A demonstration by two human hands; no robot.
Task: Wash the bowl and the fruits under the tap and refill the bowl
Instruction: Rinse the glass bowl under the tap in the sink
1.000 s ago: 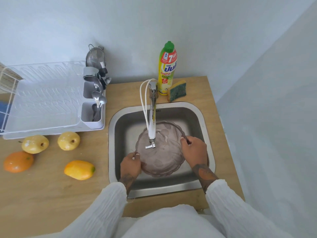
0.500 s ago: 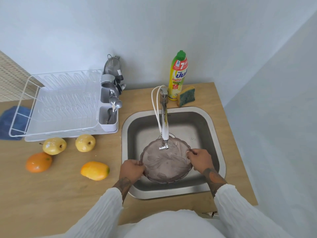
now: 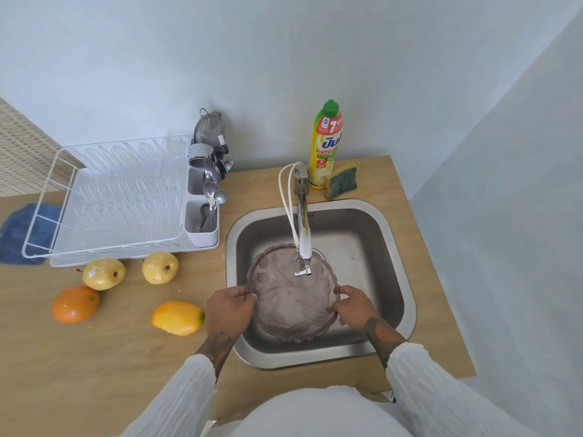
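Note:
A smoky translucent bowl (image 3: 291, 298) with a scalloped rim sits over the steel sink (image 3: 391, 244), under the spout of the tap (image 3: 303, 234). My left hand (image 3: 228, 312) grips its left rim and my right hand (image 3: 353, 305) grips its right rim. On the wooden counter to the left lie two yellow apples (image 3: 103, 273) (image 3: 160, 267), an orange (image 3: 75, 304) and a yellow-orange mango (image 3: 177, 317). I cannot tell whether water is running.
A white dish rack (image 3: 110, 203) with a cutlery holder (image 3: 202, 222) stands at the back left, a blue cloth (image 3: 19, 231) beside it. A dish soap bottle (image 3: 326, 143) and a sponge (image 3: 342, 181) stand behind the sink. Walls close the back and right.
The bowl, held in both hands, has shifted a little toward me and to the sink's left. My head has tilted up, showing more of the rack and the blue cloth.

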